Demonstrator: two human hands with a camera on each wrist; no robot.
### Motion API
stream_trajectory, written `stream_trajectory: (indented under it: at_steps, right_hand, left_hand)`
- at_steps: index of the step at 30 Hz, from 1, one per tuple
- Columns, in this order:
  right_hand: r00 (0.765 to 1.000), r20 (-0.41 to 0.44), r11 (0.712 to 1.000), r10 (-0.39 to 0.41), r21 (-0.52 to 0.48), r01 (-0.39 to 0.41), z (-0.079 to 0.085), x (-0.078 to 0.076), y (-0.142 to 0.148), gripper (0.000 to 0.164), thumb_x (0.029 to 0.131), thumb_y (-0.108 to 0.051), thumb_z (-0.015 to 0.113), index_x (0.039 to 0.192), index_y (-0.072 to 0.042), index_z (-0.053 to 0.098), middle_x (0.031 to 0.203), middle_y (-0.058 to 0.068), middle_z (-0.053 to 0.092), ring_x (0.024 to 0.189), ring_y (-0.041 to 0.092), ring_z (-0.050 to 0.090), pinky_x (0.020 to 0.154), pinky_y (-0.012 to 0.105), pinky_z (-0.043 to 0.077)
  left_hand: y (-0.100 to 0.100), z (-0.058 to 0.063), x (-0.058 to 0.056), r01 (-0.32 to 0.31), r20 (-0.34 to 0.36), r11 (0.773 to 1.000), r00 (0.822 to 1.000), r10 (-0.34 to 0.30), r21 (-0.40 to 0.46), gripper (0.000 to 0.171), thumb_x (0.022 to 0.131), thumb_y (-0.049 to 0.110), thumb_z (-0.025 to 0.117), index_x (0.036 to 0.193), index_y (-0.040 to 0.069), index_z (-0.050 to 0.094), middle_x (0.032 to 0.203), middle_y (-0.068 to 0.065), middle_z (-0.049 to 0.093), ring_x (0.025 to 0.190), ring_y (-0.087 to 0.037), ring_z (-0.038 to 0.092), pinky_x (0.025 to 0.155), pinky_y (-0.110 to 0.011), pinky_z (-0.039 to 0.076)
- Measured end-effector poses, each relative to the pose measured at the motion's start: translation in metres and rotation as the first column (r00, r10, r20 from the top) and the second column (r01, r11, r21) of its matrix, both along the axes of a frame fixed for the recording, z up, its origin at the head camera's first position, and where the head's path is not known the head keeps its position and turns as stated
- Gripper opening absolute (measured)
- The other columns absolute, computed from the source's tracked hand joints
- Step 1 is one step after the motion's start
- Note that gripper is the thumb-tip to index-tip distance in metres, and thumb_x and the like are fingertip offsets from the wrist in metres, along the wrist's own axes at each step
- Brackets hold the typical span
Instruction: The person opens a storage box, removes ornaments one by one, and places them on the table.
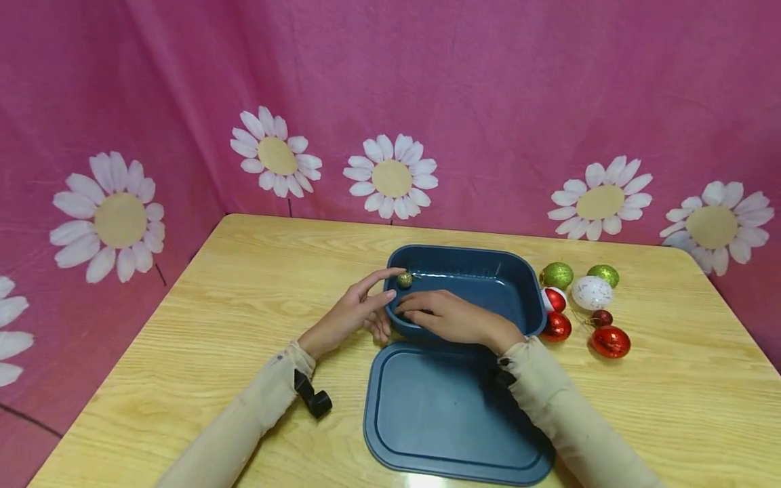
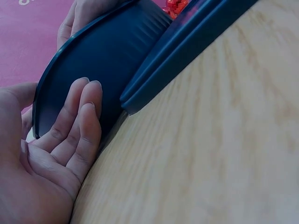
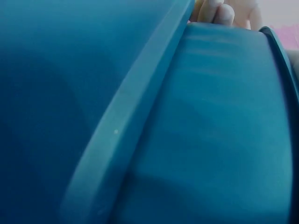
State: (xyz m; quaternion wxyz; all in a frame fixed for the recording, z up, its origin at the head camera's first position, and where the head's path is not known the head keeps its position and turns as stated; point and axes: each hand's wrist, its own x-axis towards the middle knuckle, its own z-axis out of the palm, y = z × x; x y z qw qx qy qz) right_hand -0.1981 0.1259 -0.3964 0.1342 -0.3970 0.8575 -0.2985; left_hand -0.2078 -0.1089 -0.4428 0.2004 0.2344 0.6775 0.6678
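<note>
A dark blue rectangular container (image 1: 529, 281) stands on the table. My left hand (image 1: 356, 312) grips its left wall, with thumb and index finger at the rim and the other fingers along the outside (image 2: 70, 135). A small gold glitter ball (image 1: 405, 279) lies inside at the left end, just beside the left index fingertip. My right hand (image 1: 454, 315) reaches over the front rim into the container's left front part, fingers pointing left and down. Whatever lies beneath its fingertips is hidden. In front sits the flat matching lid (image 1: 454, 407), under the right forearm.
Right of the container lie green glitter balls (image 1: 558, 274), a white speckled egg-shaped ornament (image 1: 592, 293), a red-and-white one (image 1: 554, 299), shiny red ones (image 1: 610, 341) and a small dark red ball (image 1: 601, 318). A pink flowered cloth (image 1: 488, 102) hangs behind the wooden table (image 1: 274, 271).
</note>
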Motion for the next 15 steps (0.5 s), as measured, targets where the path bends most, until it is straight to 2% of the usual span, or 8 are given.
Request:
stream_trajectory:
  at_steps: [5, 10, 15]
  right_hand:
    - [0.996, 0.006, 0.995, -0.086, -0.047, 0.086, 0.0002, 0.0009, 0.0005, 0.025, 0.101, -0.011, 0.054, 0.119, -0.011, 0.072, 0.116, 0.001, 0.068, 0.103, 0.015, 0.061, 0.09, 0.037, 0.053]
    - [0.983, -0.004, 0.981, -0.185, -0.053, 0.185, -0.0012, 0.0026, 0.0023, 0.02, 0.098, -0.013, 0.061, 0.115, -0.01, 0.072, 0.101, -0.002, 0.066, 0.085, 0.014, 0.059, 0.072, 0.031, 0.053]
    - [0.979, -0.017, 0.976, -0.201, -0.086, 0.199, -0.0006, 0.0037, 0.0032, 0.015, 0.097, -0.009, 0.063, 0.11, -0.011, 0.07, 0.097, -0.001, 0.063, 0.081, 0.016, 0.059, 0.068, 0.031, 0.052]
  left_hand:
    - [-0.0003, 0.002, -0.0006, -0.005, -0.004, 1.0, 1.0, 0.005, -0.009, 0.049, 0.105, 0.035, 0.05, 0.152, 0.029, 0.039, 0.074, -0.021, 0.066, 0.061, -0.028, 0.066, 0.06, -0.04, 0.06]
    - [-0.0002, 0.0007, -0.0004, -0.01, 0.004, 1.0, 1.0, 0.01, -0.01, 0.047, 0.106, 0.034, 0.05, 0.151, 0.029, 0.04, 0.073, -0.021, 0.066, 0.061, -0.028, 0.067, 0.059, -0.04, 0.06]
    - [0.0006, 0.0012, 0.0008, -0.007, 0.007, 1.0, 1.0, 0.007, -0.004, 0.048, 0.105, 0.035, 0.051, 0.151, 0.031, 0.039, 0.073, -0.021, 0.066, 0.061, -0.028, 0.066, 0.059, -0.039, 0.06]
